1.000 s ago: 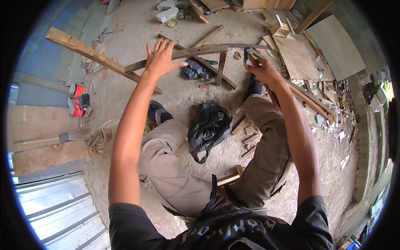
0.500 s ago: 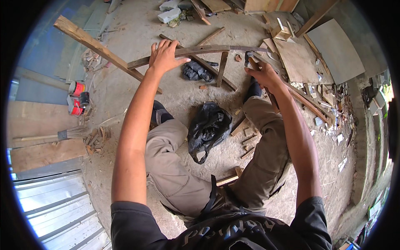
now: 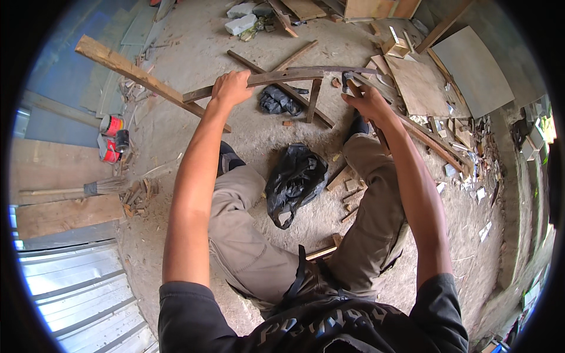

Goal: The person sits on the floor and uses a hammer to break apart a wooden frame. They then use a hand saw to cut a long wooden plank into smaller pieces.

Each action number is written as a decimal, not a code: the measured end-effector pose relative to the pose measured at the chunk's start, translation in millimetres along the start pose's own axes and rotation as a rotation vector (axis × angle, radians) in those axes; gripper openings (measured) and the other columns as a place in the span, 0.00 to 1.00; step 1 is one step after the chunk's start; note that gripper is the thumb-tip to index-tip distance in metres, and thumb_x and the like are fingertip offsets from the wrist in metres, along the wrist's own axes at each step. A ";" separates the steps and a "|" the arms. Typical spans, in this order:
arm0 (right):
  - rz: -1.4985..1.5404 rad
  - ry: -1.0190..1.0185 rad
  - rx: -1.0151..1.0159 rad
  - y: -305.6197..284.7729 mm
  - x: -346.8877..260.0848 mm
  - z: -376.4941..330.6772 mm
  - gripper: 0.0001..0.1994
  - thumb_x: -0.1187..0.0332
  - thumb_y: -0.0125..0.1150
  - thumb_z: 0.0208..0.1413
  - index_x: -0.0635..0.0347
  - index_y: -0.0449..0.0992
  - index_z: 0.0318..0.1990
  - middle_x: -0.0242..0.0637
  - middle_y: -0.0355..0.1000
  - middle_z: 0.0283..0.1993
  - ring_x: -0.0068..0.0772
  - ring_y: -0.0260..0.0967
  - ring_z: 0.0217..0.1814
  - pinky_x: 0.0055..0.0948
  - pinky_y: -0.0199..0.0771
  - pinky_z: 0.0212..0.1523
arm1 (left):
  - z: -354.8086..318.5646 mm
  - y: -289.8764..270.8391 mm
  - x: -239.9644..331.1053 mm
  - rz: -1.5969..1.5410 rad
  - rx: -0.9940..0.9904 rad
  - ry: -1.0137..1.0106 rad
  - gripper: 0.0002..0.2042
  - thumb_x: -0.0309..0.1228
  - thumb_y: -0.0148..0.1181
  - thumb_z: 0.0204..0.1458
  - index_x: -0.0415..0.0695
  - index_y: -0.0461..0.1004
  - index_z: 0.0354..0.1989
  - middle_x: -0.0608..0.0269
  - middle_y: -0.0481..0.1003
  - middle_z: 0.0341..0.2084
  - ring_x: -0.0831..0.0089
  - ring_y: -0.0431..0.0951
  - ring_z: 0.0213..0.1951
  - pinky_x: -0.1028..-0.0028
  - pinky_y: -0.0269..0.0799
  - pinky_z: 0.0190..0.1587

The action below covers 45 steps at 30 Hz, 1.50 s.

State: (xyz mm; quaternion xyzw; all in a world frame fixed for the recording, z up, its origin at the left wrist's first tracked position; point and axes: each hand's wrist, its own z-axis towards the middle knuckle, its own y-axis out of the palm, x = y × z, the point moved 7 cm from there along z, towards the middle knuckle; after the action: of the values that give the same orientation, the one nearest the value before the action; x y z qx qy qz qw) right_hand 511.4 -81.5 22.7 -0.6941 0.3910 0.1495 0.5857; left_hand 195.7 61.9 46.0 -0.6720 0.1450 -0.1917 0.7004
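My left hand (image 3: 232, 88) is wrapped over a long wooden beam (image 3: 282, 76) that spans the far side in front of me, near its left end. My right hand (image 3: 372, 105) grips a hammer (image 3: 355, 88), its dark head just beyond the beam's right part and its handle running back beneath my wrist. A short wooden upright (image 3: 313, 101) goes down from the beam's middle. At the left end, a longer slanted wooden post (image 3: 138, 75) crosses the beam. How the pieces are joined cannot be made out.
A black plastic bag (image 3: 296, 182) lies between my legs, another black bag (image 3: 279, 100) under the beam. Red cans (image 3: 110, 125) and a broom (image 3: 100, 187) are at the left. Plywood sheets (image 3: 418, 85) and wood scraps (image 3: 462, 135) lie at the right, concrete blocks (image 3: 241, 25) far off.
The spread fingers of my left hand have closed round the beam. My right hand and the hammer have shifted slightly to the left.
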 end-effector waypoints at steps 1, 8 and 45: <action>0.029 -0.001 0.021 -2.3 1.1 -3.0 0.35 0.46 0.65 0.48 0.76 0.70 0.48 0.45 0.72 0.26 0.32 0.69 0.17 0.34 0.68 0.20 | -5.8 -4.5 -1.6 0.003 0.025 0.001 0.17 0.41 0.63 0.47 0.45 0.75 0.42 0.50 0.80 0.33 0.51 0.79 0.40 0.57 0.74 0.43; 0.249 0.022 0.123 -29.8 -2.6 -33.2 0.31 0.49 0.67 0.50 0.70 0.71 0.50 0.34 0.66 0.23 0.24 0.62 0.18 0.28 0.61 0.17 | -46.6 -82.3 -71.2 -0.125 0.514 -0.280 0.15 0.40 0.62 0.48 0.43 0.78 0.37 0.46 0.79 0.31 0.48 0.80 0.36 0.58 0.75 0.39; 0.825 -0.550 0.696 -158.7 -90.8 -176.0 0.20 0.53 0.67 0.54 0.60 0.70 0.27 0.26 0.64 0.18 0.15 0.56 0.11 0.21 0.54 0.11 | -169.5 -180.5 -121.6 -1.510 0.581 -0.357 0.18 0.37 0.64 0.47 0.53 0.59 0.14 0.74 0.56 0.07 0.80 0.55 0.08 0.74 0.56 0.16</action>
State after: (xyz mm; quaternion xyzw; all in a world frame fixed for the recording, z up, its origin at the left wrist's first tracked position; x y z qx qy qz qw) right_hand 522.2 -210.5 240.9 -0.1886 0.4879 0.4015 0.7518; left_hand -3.3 -36.1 210.1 -0.4011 -0.5142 -0.5308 0.5414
